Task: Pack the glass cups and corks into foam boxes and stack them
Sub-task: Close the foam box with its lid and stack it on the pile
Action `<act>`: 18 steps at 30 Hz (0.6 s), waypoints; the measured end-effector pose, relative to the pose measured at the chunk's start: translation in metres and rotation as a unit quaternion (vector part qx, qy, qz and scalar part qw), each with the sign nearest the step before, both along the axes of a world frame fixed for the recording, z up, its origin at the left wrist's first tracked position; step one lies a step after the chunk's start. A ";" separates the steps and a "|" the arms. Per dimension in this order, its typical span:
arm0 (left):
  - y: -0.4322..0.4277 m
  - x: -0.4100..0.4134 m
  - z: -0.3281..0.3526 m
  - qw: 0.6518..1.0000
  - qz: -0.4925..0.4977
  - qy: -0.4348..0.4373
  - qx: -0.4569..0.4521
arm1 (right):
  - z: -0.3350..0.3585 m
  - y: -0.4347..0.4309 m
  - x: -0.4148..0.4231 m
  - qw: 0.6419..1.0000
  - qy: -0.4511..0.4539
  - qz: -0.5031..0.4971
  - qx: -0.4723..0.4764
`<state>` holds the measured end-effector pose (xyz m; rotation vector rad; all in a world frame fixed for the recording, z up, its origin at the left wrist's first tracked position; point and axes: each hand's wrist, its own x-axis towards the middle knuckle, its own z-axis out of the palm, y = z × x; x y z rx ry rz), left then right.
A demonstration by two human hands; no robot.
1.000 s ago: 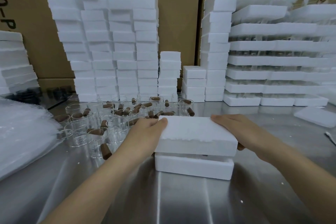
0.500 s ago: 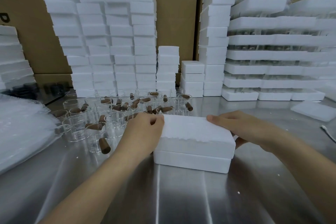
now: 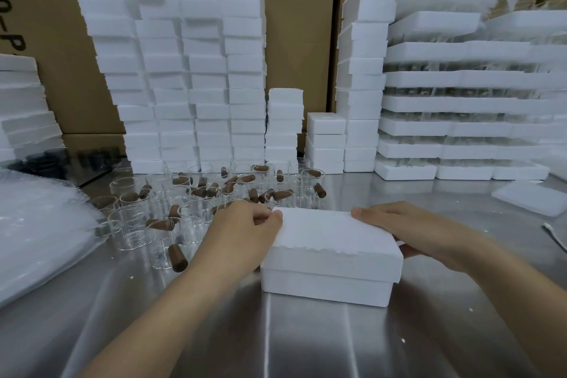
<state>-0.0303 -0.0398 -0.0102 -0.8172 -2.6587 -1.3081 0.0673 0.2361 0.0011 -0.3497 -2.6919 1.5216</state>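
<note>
Foam box point(image 3: 333, 250) on steel table point(image 3: 306, 344)

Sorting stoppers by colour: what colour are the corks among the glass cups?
The corks are brown; head view.

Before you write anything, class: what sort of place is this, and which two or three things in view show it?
Probably a packing bench in a factory or warehouse: tall stacks of foam boxes stand against cartons, and loose glass cups and corks are spread on a steel table.
</note>
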 end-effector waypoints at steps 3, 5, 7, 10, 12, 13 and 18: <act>0.001 0.002 0.003 0.997 -0.018 -0.062 0.050 | 0.004 0.003 0.005 1.000 -0.009 0.009 -0.017; 0.003 0.005 0.002 0.990 -0.027 -0.107 0.083 | 0.006 0.005 0.007 1.000 -0.012 0.009 -0.014; 0.006 0.007 -0.001 0.990 -0.023 -0.112 0.086 | 0.008 0.009 0.009 1.000 -0.019 0.015 -0.018; 0.009 0.009 -0.002 0.990 -0.011 -0.104 0.091 | 0.014 0.018 0.017 0.994 -0.054 0.078 -0.049; 0.009 0.010 -0.002 0.992 -0.002 -0.098 0.085 | 0.019 0.024 0.021 0.985 -0.079 0.138 -0.068; 0.009 0.010 -0.002 0.992 -0.003 -0.097 0.084 | 0.021 0.026 0.022 0.980 -0.088 0.165 -0.065; 0.006 0.010 -0.001 0.993 -0.063 -0.077 0.063 | 0.023 0.021 0.021 0.978 -0.084 0.188 0.011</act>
